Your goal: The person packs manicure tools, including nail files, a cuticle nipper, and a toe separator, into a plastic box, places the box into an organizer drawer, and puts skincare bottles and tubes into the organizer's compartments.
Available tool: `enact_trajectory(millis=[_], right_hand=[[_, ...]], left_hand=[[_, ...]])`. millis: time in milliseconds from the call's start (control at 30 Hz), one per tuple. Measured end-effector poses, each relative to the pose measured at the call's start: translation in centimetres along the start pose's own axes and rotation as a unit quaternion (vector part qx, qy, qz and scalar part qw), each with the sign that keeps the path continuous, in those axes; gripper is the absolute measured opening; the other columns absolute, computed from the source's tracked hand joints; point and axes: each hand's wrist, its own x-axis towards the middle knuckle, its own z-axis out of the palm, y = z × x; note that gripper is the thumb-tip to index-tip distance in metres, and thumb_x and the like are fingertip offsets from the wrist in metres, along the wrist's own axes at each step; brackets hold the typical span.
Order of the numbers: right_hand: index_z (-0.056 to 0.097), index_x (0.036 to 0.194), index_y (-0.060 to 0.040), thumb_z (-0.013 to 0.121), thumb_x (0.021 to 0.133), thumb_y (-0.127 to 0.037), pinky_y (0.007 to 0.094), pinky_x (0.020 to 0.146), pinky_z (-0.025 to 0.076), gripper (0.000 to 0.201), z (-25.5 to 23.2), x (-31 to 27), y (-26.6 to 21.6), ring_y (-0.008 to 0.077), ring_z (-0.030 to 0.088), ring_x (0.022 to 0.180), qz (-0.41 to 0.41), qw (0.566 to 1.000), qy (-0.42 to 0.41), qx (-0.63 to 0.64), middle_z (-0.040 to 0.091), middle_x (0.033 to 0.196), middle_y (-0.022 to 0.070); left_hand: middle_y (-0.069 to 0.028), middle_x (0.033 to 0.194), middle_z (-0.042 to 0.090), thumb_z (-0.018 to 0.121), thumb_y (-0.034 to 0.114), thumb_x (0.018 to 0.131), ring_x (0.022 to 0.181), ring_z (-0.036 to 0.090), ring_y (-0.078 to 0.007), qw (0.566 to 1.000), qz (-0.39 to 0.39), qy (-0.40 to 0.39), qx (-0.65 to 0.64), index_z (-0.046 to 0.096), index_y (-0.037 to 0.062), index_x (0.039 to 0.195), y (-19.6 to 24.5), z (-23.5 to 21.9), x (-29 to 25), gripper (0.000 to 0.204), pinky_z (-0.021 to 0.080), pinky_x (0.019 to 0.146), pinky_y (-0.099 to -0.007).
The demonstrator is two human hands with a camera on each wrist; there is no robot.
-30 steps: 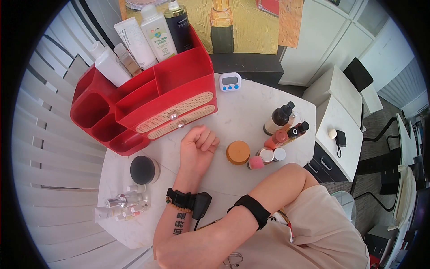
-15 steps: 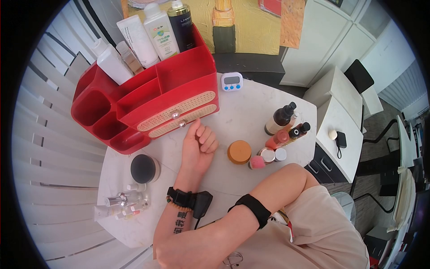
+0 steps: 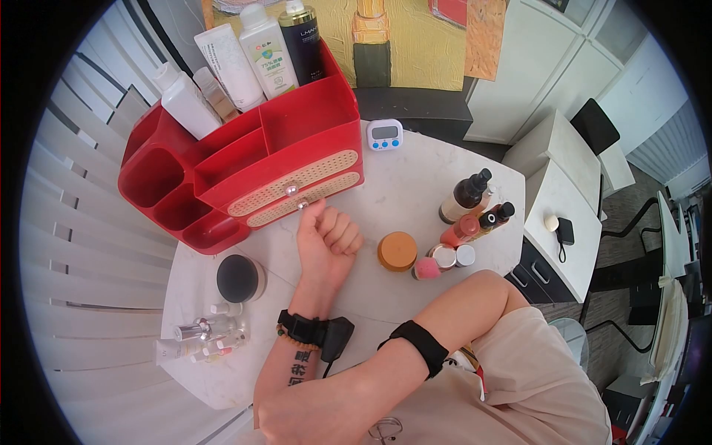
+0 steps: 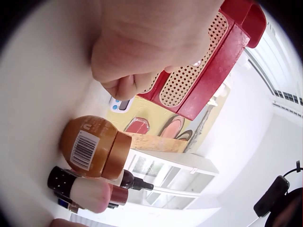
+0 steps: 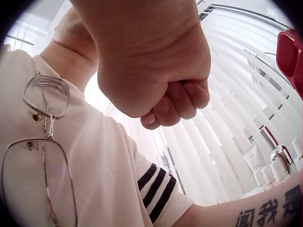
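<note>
My left hand (image 3: 328, 245) rests on the white marbled table with its fingers curled in, holding nothing. Its thumb points up beside the lower pearl knob (image 3: 302, 205) of a red organizer (image 3: 297, 126) with two perforated beige drawer fronts. In the left wrist view, a brown-orange jar (image 4: 90, 144) stands near that hand, with a pale makeup brush (image 4: 92, 194) beyond it. My right hand (image 5: 156, 80) is a fist in front of my chest, by the tattooed left forearm (image 5: 265, 213); nothing shows in it.
Several bottles, including a dark pump bottle (image 3: 466, 196), stand at the right. A black-lidded jar (image 3: 239, 280) and small clear bottles lie at the left. Tubes and a white bottle (image 3: 265, 55) fill the organizer's back. A white timer (image 3: 384, 134) sits beside it.
The thumb of my left hand has lifted toward the lower drawer knob, while its fingers stay curled. The right arm stays in place, and the things on the table have not moved.
</note>
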Motion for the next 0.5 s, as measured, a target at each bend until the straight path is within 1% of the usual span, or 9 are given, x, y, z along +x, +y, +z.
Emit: enact_trajectory(millis=[33,67,133,167,233,333,500], right_hand=[[0.071,0.064,-0.0073,0.067,0.076,-0.019,0.0361,0.055,0.053,0.017,-0.02,-0.01,-0.01,0.0237,0.068,0.059,0.002,1.000,-0.001,0.000,0.068,0.062,0.0073],[0.071,0.064,-0.0073,0.067,0.076,-0.019,0.0361,0.055,0.053,0.017,-0.03,-0.02,-0.02,0.0237,0.068,0.059,0.002,1.000,-0.001,0.001,0.068,0.062,0.0073],[0.070,0.063,-0.0073,0.068,0.076,-0.019,0.0364,0.054,0.052,0.017,-0.04,-0.05,-0.02,0.0238,0.068,0.059,0.001,1.000,0.008,-0.004,0.068,0.062,0.0074],[0.070,0.063,-0.0073,0.068,0.076,-0.019,0.0364,0.054,0.052,0.017,-0.05,-0.04,-0.02,0.0238,0.068,0.059,0.001,1.000,0.008,-0.003,0.068,0.062,0.0074],[0.070,0.063,-0.0074,0.068,0.075,-0.019,0.0367,0.053,0.052,0.017,-0.07,-0.01,0.00,0.0238,0.068,0.058,0.002,1.000,0.004,0.001,0.068,0.061,0.0077],[0.070,0.062,-0.0077,0.068,0.075,-0.019,0.0369,0.053,0.052,0.018,0.23,-0.08,0.03,0.0238,0.067,0.057,0.001,1.000,0.016,0.000,0.067,0.060,0.0079],[0.070,0.062,-0.0077,0.068,0.075,-0.020,0.0369,0.052,0.051,0.018,0.39,-0.09,-0.04,0.0235,0.067,0.056,0.002,1.000,0.020,-0.002,0.067,0.060,0.0076]], left_hand=[[0.0056,0.051,0.021,0.047,0.028,0.103,0.044,0.018,-0.0098,1.000,0.009,0.015,0.007,0.029,0.0182,0.058,-0.04,0.16,0.02,0.049,0.019,0.047,-0.0288],[0.0056,0.051,0.021,0.047,0.028,0.103,0.044,0.018,-0.0098,1.000,0.009,0.015,0.007,0.029,0.0182,0.058,-0.07,0.30,0.02,0.049,0.019,0.047,-0.0288],[0.0068,0.053,0.022,0.052,0.020,0.102,0.044,0.018,-0.0081,0.998,0.015,0.037,0.055,0.030,0.0181,0.060,-0.16,0.49,0.03,0.048,0.019,0.047,-0.0282],[0.0068,0.053,0.022,0.052,0.020,0.102,0.044,0.018,-0.0081,0.998,0.015,0.037,0.055,0.030,0.0181,0.060,-0.25,0.46,0.06,0.048,0.019,0.047,-0.0282],[0.0082,0.053,0.022,0.057,0.013,0.102,0.045,0.018,-0.0063,0.995,0.025,0.043,0.085,0.029,0.0189,0.062,-0.40,0.29,0.17,0.049,0.019,0.047,-0.0274],[0.0091,0.054,0.021,0.060,0.011,0.102,0.045,0.018,-0.0056,0.994,0.026,0.046,0.096,0.028,0.0204,0.063,-0.54,0.10,0.19,0.051,0.017,0.046,-0.0266],[0.0094,0.055,0.021,0.061,0.009,0.101,0.045,0.017,-0.0052,0.994,0.025,0.040,0.101,0.027,0.0213,0.064,-0.61,-0.07,0.29,0.052,0.017,0.046,-0.0264]])
